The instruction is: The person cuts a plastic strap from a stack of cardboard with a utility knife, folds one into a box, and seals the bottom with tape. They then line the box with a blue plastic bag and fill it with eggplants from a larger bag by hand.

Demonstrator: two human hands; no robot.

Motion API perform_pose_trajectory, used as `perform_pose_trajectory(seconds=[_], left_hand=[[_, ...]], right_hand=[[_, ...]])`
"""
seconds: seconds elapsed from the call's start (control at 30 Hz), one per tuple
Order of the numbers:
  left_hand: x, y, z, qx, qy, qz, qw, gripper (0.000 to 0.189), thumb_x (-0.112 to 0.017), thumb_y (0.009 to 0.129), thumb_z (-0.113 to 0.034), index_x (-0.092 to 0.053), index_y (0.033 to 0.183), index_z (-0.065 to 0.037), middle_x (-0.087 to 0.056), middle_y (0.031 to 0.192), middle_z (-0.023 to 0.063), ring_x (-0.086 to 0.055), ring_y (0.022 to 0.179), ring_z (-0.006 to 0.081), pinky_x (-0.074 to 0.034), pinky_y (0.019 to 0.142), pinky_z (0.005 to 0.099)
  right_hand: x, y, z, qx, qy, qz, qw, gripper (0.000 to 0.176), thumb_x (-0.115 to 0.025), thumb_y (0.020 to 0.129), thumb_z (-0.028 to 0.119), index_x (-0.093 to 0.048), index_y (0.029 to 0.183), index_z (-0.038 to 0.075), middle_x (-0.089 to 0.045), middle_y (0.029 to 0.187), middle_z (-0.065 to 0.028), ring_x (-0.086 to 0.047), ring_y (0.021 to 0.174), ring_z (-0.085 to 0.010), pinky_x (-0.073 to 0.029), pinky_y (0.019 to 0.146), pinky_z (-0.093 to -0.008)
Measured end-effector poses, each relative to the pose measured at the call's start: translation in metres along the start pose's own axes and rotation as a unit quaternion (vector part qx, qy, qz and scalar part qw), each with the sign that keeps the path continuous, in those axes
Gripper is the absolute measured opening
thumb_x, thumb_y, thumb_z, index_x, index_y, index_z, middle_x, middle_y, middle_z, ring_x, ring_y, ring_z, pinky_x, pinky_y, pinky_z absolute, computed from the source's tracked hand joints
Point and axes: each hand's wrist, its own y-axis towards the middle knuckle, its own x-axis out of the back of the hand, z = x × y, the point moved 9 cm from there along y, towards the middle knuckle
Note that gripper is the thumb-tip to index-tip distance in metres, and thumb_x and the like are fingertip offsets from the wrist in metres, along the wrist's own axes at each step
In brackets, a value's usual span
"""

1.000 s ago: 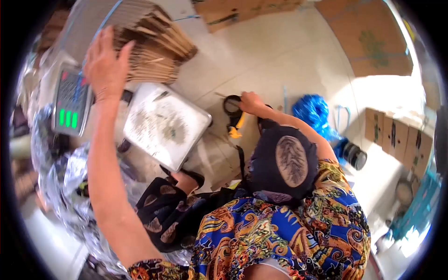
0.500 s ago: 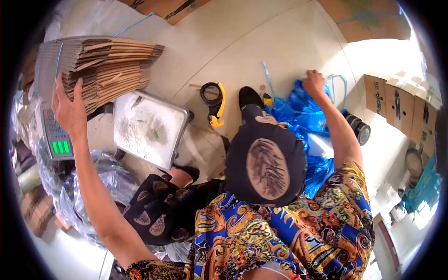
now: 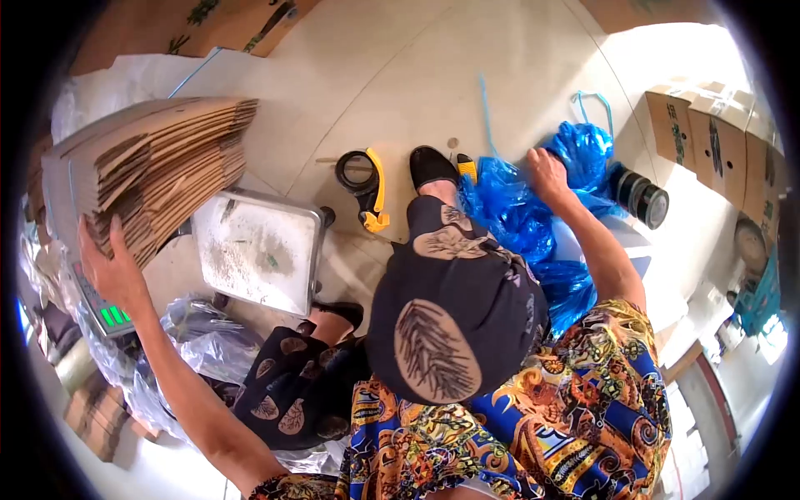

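My left hand (image 3: 117, 268) presses against the near end of a stack of flattened cardboard boxes (image 3: 179, 154), thumb and fingers spread apart. The stack leans beside a platform scale, partly covering its display (image 3: 112, 318) with lit green digits. On the right, my right hand (image 3: 548, 177) has its fingers curled into a crumpled blue plastic bag (image 3: 508, 208); the fingertips are partly hidden. A puffed-up part of the bag bulges to the right of this hand, near a loop of blue strap (image 3: 596, 104).
The scale's worn platform (image 3: 254, 250) sits left of my legs. A yellow-and-black tape dispenser (image 3: 367, 187) lies on the floor near my shoe (image 3: 433, 167). Dark rolls (image 3: 640, 197) lie right of the bag. Cartons (image 3: 712, 142) line the right side; clear plastic (image 3: 208, 337) is at left.
The view has shifted. My right hand has drawn back left along the blue bag, exposing its puffed part. The cardboard stack looks more tilted, with my left hand still against it.
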Motion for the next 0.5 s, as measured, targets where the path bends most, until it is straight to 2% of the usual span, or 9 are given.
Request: perform_pose_trajectory(seconds=[0.03, 0.07, 0.1, 0.17, 0.23, 0.3, 0.4, 0.5], left_hand=[[-0.001, 0.0, -0.001, 0.006, -0.009, 0.007, 1.0, 0.055, -0.062, 0.09, -0.042, -0.054, 0.135, -0.012, -0.057, 0.134, 0.0126, -0.049, 0.125, 0.0314, -0.034, 0.106, 0.0387], [0.001, 0.0, -0.004, 0.042, -0.013, 0.018, 0.999, 0.056, -0.062, 0.09, -0.043, -0.053, 0.136, -0.012, -0.057, 0.133, 0.0123, -0.049, 0.123, 0.0316, -0.035, 0.105, 0.039], [0.001, 0.001, -0.006, 0.037, -0.013, 0.019, 0.999, 0.056, -0.062, 0.09, -0.043, -0.053, 0.136, -0.012, -0.057, 0.133, 0.0122, -0.049, 0.123, 0.0317, -0.035, 0.104, 0.039], [0.002, 0.0, -0.006, 0.031, -0.008, 0.021, 0.999, 0.057, -0.062, 0.09, -0.044, -0.053, 0.136, -0.012, -0.058, 0.133, 0.0119, -0.049, 0.122, 0.0319, -0.035, 0.104, 0.0391], [0.003, 0.002, -0.01, 0.034, -0.004, 0.021, 0.999, 0.057, -0.062, 0.09, -0.045, -0.054, 0.135, -0.011, -0.058, 0.132, 0.0121, -0.05, 0.121, 0.0317, -0.037, 0.103, 0.039], [0.004, 0.001, -0.01, 0.046, -0.013, 0.025, 0.999, 0.057, -0.061, 0.09, -0.046, -0.054, 0.135, -0.011, -0.058, 0.132, 0.0126, -0.051, 0.121, 0.0319, -0.037, 0.103, 0.039], [0.005, 0.001, -0.009, 0.026, 0.005, 0.012, 1.0, 0.056, -0.063, 0.09, -0.045, -0.055, 0.133, -0.011, -0.059, 0.131, 0.0103, -0.053, 0.12, 0.0309, -0.037, 0.103, 0.0406], [0.008, 0.002, -0.015, -0.012, -0.009, -0.017, 1.0, 0.055, -0.064, 0.089, -0.044, -0.055, 0.132, -0.011, -0.059, 0.13, 0.0117, -0.054, 0.119, 0.0312, -0.038, 0.103, 0.0407]], right_hand=[[-0.006, -0.01, -0.015, -0.014, -0.025, 0.02, 0.999, 0.025, -0.061, 0.077, 0.005, -0.059, 0.102, 0.006, -0.062, 0.103, -0.0175, -0.065, 0.091, -0.0366, -0.053, 0.075, -0.0486], [-0.011, -0.015, -0.028, -0.058, -0.041, 0.097, 0.993, 0.023, -0.062, 0.076, 0.006, -0.061, 0.1, 0.005, -0.063, 0.102, -0.0179, -0.065, 0.09, -0.0376, -0.052, 0.075, -0.0482], [-0.003, -0.015, -0.031, -0.073, -0.03, 0.071, 0.994, 0.016, -0.061, 0.079, 0.008, -0.062, 0.094, 0.006, -0.063, 0.099, -0.017, -0.065, 0.09, -0.0365, -0.052, 0.076, -0.0463], [0.029, -0.014, -0.009, -0.069, 0.087, -0.043, 0.993, 0.015, -0.061, 0.081, 0.012, -0.062, 0.095, 0.007, -0.063, 0.096, -0.0164, -0.064, 0.089, -0.0364, -0.052, 0.077, -0.0458], [0.084, -0.01, 0.051, 0.009, 0.163, -0.119, 0.979, 0.017, -0.062, 0.082, 0.017, -0.061, 0.097, 0.008, -0.062, 0.094, -0.016, -0.063, 0.086, -0.0379, -0.052, 0.075, -0.047], [0.08, 0.003, 0.089, 0.005, 0.234, -0.092, 0.968, 0.022, -0.063, 0.081, 0.018, -0.059, 0.1, 0.008, -0.063, 0.098, -0.0162, -0.063, 0.088, -0.0398, -0.052, 0.076, -0.0478], [0.051, 0.023, 0.124, -0.021, 0.215, -0.046, 0.975, 0.028, -0.065, 0.08, 0.021, -0.057, 0.101, 0.005, -0.064, 0.097, -0.0184, -0.064, 0.09, -0.0409, -0.052, 0.078, -0.0494], [0.016, 0.033, 0.127, -0.059, 0.165, 0.016, 0.984, 0.033, -0.065, 0.078, 0.022, -0.054, 0.102, 0.001, -0.065, 0.094, -0.0217, -0.064, 0.091, -0.0423, -0.051, 0.078, -0.0525]])
